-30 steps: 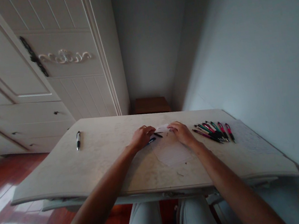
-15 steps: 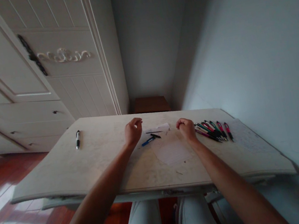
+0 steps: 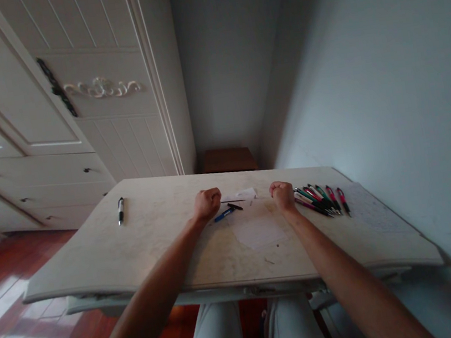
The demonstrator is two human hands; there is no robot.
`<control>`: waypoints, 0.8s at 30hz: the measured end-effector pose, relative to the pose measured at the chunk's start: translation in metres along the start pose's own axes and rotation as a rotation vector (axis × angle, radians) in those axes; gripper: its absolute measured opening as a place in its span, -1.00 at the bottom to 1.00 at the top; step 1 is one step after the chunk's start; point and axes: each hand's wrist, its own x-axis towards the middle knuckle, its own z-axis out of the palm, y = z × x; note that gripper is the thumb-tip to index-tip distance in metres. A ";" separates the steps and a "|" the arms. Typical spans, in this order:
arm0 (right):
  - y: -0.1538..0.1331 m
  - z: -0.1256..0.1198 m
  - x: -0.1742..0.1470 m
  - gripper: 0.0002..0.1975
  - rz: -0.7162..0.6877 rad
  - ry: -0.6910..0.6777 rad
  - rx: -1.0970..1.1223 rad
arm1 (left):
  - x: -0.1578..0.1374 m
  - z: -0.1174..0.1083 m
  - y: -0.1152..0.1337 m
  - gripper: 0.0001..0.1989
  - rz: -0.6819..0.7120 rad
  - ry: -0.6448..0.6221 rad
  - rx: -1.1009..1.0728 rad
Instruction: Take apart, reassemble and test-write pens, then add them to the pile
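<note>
Left grip [image 3: 208,203] and right grip [image 3: 283,195] both clenched, rounded fists. By the left, on the scuffed flat surface [image 3: 155,235]: one blue plastic barrel [image 3: 224,214], one black tube [image 3: 235,207], one thin dark rod [image 3: 232,201]. By the right: overlapping slim pens [image 3: 323,201], maybe nine.

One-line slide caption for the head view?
Left hand and right hand, both curled, flank a blue pen piece and paper on a pale desk, a pen cluster beside the right.

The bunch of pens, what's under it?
Pale tabletop shows around the bunch of pens, with paper to the right; whatever lies directly beneath the pens is covered.
</note>
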 end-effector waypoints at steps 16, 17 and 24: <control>0.005 0.006 -0.003 -0.86 -0.041 -0.039 -0.010 | 0.005 -0.010 -0.001 -0.82 -0.221 0.159 0.014; 0.005 0.006 -0.004 -0.86 -0.041 -0.039 -0.011 | 0.005 -0.009 -0.002 -0.82 -0.224 0.162 0.013; 0.005 0.006 -0.005 -0.86 -0.059 -0.071 -0.036 | 0.006 -0.010 -0.005 -0.86 -0.249 0.180 -0.026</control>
